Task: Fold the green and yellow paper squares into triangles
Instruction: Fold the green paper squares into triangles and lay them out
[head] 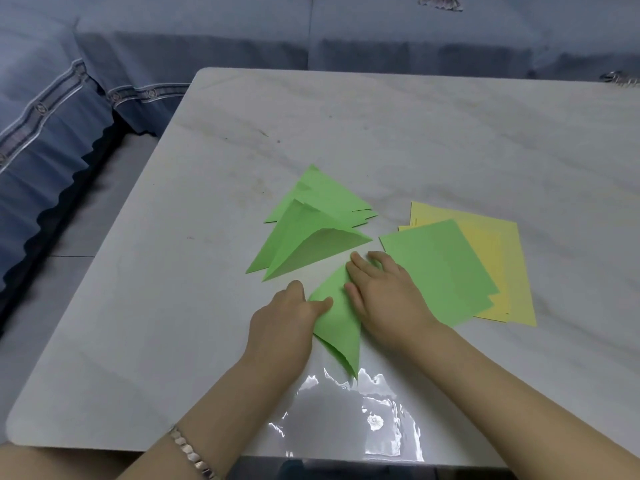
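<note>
Pale marble table. Right: flat stack of green squares over yellow squares. Centre: folded green triangles, apexes away. Nearest: green triangle, long axis near-to-far, sharp tip toward viewer; left hand pinching its left edge, right hand flat, pressing its far corner.

Light green folded triangles and a light green square lie beside pale yellow squares on a white table veined with grey marbling, near a blue sofa cover trimmed with a patterned grey band
</note>
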Motion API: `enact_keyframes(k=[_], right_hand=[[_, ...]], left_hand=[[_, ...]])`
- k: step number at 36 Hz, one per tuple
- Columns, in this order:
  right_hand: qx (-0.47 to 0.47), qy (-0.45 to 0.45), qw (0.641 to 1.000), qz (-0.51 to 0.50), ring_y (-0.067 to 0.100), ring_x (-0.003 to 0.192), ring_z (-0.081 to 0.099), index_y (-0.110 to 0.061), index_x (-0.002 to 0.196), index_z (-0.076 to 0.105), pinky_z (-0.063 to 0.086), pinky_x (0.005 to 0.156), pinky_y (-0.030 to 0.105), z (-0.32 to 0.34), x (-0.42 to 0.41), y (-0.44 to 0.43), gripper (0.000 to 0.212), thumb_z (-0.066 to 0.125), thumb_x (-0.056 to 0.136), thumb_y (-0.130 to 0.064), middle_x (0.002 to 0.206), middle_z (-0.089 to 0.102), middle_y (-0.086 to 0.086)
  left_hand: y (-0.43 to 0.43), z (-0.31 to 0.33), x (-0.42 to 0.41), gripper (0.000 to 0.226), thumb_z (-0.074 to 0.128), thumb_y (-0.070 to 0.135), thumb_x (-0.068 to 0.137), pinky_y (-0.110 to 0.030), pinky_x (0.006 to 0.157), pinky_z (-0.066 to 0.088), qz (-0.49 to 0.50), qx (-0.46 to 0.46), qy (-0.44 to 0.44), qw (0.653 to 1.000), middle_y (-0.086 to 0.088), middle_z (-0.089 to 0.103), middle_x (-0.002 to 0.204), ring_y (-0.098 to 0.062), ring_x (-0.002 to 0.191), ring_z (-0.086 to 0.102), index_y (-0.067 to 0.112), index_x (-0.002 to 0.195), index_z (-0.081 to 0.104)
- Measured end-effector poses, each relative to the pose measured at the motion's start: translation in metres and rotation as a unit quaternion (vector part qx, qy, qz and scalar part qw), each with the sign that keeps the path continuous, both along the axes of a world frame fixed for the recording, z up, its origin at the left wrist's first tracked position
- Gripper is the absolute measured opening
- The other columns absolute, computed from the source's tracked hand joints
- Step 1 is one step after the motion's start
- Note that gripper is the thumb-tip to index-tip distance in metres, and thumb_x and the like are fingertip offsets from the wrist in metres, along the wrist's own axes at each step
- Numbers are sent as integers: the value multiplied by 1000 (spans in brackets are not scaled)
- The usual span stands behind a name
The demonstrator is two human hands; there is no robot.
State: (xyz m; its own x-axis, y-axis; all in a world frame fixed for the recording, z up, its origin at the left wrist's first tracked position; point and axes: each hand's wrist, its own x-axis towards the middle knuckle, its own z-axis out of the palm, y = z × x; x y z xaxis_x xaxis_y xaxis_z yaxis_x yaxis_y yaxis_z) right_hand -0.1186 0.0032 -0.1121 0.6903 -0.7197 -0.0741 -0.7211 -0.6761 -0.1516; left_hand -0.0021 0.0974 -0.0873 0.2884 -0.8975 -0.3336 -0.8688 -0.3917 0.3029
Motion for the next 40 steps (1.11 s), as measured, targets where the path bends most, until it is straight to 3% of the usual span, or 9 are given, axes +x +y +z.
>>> enact_keyframes(k=[1,3,5,10,14,20,24,35,40], right_hand=[[-13,-9,1000,-2,31,112,57,-5,110,66,49,85,38,-3,-3,3,54,29,86,-37,121,63,7],[-34,-21,999,-11,29,98,65,-8,97,71,54,74,36,-9,-11,11,49,35,81,-36,106,70,5],[-40,-16,999,-5,28,101,65,-9,99,71,54,77,37,-13,-18,20,49,37,80,-38,108,70,4],[-79,-30,996,24,27,116,55,-13,105,69,48,89,36,-20,-34,29,51,36,82,-44,116,66,-1],[-71,-49,995,51,25,125,39,-11,108,67,29,98,36,-23,-43,36,47,36,88,-41,120,64,1],[-78,-84,988,100,25,126,42,-16,100,70,30,99,36,-20,-59,52,41,35,92,-36,119,64,1],[-46,-111,986,117,23,129,37,-20,99,71,29,102,35,-23,-72,60,50,24,99,-40,123,62,1],[-14,-181,965,189,23,128,44,-29,88,72,34,102,36,-25,-91,67,26,50,92,-43,124,61,-1],[26,-253,952,171,16,119,52,-25,73,73,37,97,35,-22,-85,69,29,56,88,-44,117,65,-5]], left_hand=[[0,-3,0,38,40,16,97,-27,74,37,-16,-11,-26,999,-2,43,111,-24,100,48,29,133,43],[0,-4,3,34,38,25,99,-28,76,38,-6,-7,-1,1000,-2,37,101,-23,102,46,28,132,44],[-1,-7,3,34,34,33,100,-29,77,37,-26,-4,3,1000,2,27,92,-21,104,43,33,133,44],[1,-9,5,35,34,33,100,-28,73,34,-28,-13,-4,1000,3,25,90,-20,104,42,35,134,42],[0,-12,5,38,33,33,100,-28,70,31,-43,-9,-20,999,3,24,91,-20,105,42,41,137,37],[1,-14,5,41,34,30,99,-28,68,28,-50,-20,-31,998,3,25,92,-20,105,42,44,138,34],[1,-14,5,42,34,30,100,-27,68,28,-54,-25,-41,997,2,26,93,-20,104,42,44,139,32],[1,-15,6,45,34,23,98,-28,66,27,-49,-49,-39,997,1,30,93,-21,99,44,44,138,36],[-2,-15,10,38,38,17,97,-25,70,34,0,-74,31,997,3,43,97,-19,96,53,36,125,55]])
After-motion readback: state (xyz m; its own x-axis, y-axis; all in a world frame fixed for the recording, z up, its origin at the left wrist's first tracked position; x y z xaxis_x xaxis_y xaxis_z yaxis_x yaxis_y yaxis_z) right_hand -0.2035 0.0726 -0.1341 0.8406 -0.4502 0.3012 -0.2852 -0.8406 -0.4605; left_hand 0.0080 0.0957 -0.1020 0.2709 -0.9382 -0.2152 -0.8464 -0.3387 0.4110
